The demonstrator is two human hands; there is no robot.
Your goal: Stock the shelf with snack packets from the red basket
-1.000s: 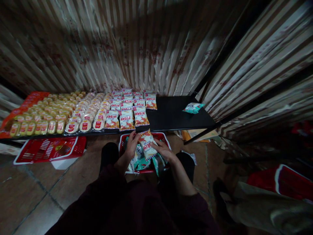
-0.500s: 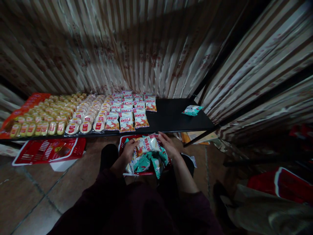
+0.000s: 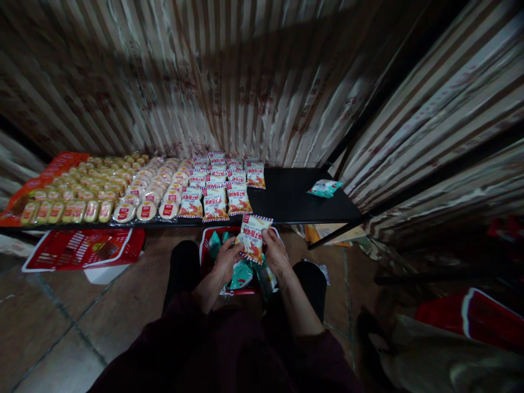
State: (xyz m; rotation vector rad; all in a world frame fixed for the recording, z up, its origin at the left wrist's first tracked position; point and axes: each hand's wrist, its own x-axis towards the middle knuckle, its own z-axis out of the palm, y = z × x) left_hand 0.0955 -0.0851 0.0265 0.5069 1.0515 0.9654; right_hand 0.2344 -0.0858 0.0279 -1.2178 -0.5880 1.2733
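Observation:
Between both hands I hold a white-and-orange snack packet [image 3: 254, 236] with striped ends and red lettering, just in front of the shelf edge. My left hand [image 3: 227, 261] grips its left side, fingers closed on it. At the right edge, my right hand [image 3: 275, 251] pinches the same packet. Beneath is a red basket [image 3: 203, 245] with green packets [image 3: 240, 274] inside, partly covered by my hands. Matching white packets [image 3: 214, 203] lie in rows on the black shelf [image 3: 282, 199], and a single green packet [image 3: 325, 188] rests near its right end.
Round wrapped cakes [image 3: 146, 210] and yellow wrapped cakes [image 3: 65, 212] line the shelf's left. A red basket [image 3: 77, 251] sits under it. To the right stand a metal post [image 3: 339, 232] and another red basket [image 3: 487, 322]. A person's shoe [image 3: 370, 333] shows at lower right.
The white packet has been lifted up out of the basket toward the shelf and turned more upright. Both hands have closed on its sides; more of the green packets' surroundings shows below.

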